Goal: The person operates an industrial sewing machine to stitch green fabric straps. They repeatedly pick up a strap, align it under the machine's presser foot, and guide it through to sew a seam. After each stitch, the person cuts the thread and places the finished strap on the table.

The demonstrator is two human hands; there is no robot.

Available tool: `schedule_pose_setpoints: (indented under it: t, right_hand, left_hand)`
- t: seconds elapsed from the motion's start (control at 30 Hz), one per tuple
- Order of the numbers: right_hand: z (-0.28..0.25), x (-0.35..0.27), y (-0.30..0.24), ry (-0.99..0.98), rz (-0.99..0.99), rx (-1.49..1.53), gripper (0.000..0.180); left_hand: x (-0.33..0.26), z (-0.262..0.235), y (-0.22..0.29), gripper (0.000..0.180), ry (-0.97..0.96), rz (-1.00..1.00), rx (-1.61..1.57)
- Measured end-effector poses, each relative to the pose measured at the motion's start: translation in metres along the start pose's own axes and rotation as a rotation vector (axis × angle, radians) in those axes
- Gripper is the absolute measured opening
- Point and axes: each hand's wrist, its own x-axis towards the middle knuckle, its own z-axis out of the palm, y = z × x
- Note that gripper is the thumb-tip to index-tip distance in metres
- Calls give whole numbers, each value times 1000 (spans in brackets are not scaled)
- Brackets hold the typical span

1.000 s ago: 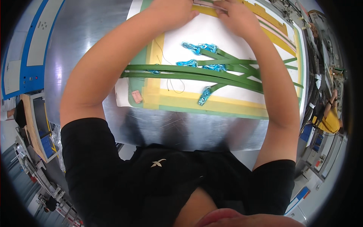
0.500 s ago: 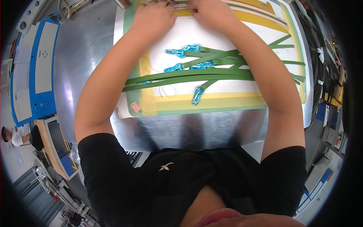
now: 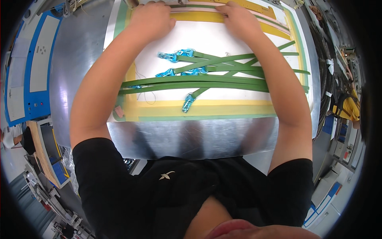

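Observation:
Both my arms reach to the far edge of a white panel (image 3: pixel 207 36) bordered with yellow and green tape. My left hand (image 3: pixel 153 18) presses down on the yellow strip (image 3: pixel 199 16) along that far edge, fingers curled. My right hand (image 3: pixel 238 18) presses the same strip a little to the right, fingertips on the tape. Several long green strips (image 3: pixel 223 81) lie fanned across the panel between my forearms. Their left ends carry blue clips (image 3: pixel 175 55), and one more blue clip (image 3: pixel 188 102) lies near the front tape.
The panel rests on a shiny metal table (image 3: pixel 191 135). A blue and white machine cabinet (image 3: pixel 28 71) stands at the left. Cables and a yellow object (image 3: pixel 348 107) lie at the right. Another person (image 3: pixel 12 137) is at the far left edge.
The view has tilted so the panel's far edge and both hands sit lower in the picture. My hands stay on the far yellow strip, about where they were.

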Motion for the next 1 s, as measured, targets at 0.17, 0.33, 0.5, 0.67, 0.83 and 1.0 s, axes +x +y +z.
schedule_pose_setpoints:
  t: [0.17, 0.33, 0.5, 0.67, 0.83, 1.0]
  right_hand:
    - [-4, 4, -21, -52, 36, -69, 29]
    - [-2, 5, -21, -54, -6, -70, 27]
    - [-5, 7, -25, -81, -25, -66, 27]
    - [-2, 8, -16, -74, -100, -68, 27]
    - [-8, 10, -12, -126, -109, -52, 29]
    - [-16, 0, 17, -93, -149, -24, 30]
  left_hand:
    - [-3, -3, 5, 48, 10, -38, 6]
    - [10, -13, 17, 55, -145, -68, 18]
    - [10, -14, 35, 64, -82, -101, -138]
    - [17, -22, 45, 70, -121, -95, -124]
    - [23, -8, 50, 75, -123, -104, -109]
    - [16, -17, 61, 78, -84, -123, -89]
